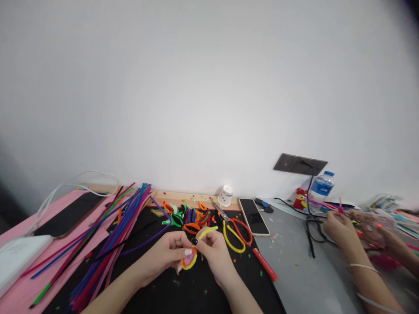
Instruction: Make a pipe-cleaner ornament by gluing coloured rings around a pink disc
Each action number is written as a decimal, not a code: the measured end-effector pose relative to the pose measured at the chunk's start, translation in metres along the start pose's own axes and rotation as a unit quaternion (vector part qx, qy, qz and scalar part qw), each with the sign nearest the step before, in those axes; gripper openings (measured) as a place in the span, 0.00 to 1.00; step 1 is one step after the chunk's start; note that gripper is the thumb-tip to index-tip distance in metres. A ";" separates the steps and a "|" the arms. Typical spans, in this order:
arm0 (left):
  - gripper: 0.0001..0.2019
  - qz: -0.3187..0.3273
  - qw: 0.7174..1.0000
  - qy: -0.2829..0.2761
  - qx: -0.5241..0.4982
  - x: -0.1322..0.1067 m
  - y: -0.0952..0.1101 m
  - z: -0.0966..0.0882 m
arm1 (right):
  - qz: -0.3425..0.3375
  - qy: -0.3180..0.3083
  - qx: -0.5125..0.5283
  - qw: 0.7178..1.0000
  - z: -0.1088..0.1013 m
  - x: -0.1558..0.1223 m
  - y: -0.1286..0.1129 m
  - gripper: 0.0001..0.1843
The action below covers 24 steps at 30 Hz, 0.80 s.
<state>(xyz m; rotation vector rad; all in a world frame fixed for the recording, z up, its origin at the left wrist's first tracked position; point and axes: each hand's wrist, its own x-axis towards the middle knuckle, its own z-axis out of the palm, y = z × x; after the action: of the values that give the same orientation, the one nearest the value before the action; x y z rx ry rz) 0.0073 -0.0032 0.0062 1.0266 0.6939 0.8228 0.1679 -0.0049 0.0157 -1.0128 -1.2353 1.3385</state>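
My left hand pinches a small loop of coiled pipe cleaner, yellow outside, orange and pinkish within. At its upper edge, the fingers of my right hand are closed on the yellow pipe cleaner, whose free end sticks up past the knuckles. Both hands are close together over a black mat. Just beyond them lies a heap of bent, leaf-shaped pipe cleaner pieces in several colours. Scissors with one yellow and one red-orange handle rest right of my right hand.
Long pipe cleaners lie bundled at left, near a dark phone and a white box. Rightward are a paper cup, another phone, a red stick-like object, a water bottle and another person's hands.
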 end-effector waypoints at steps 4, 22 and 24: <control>0.14 -0.002 1.000 0.009 0.014 0.001 -0.001 0.000 | -0.004 0.026 -0.018 1.000 -0.001 0.001 0.005 0.11; 0.12 -0.028 0.999 -0.010 -0.037 0.001 -0.001 -0.002 | -0.006 -0.007 0.013 1.000 -0.007 0.003 -0.001 0.08; 0.12 -0.032 0.998 -0.020 -0.059 0.001 -0.002 -0.003 | -0.023 -0.030 0.026 0.999 -0.008 0.002 -0.005 0.08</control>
<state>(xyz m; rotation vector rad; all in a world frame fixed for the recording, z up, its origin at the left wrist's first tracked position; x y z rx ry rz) 0.0053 -0.0016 0.0032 0.9081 0.6335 0.7752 0.1765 -0.0016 0.0196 -0.9095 -1.2542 1.3672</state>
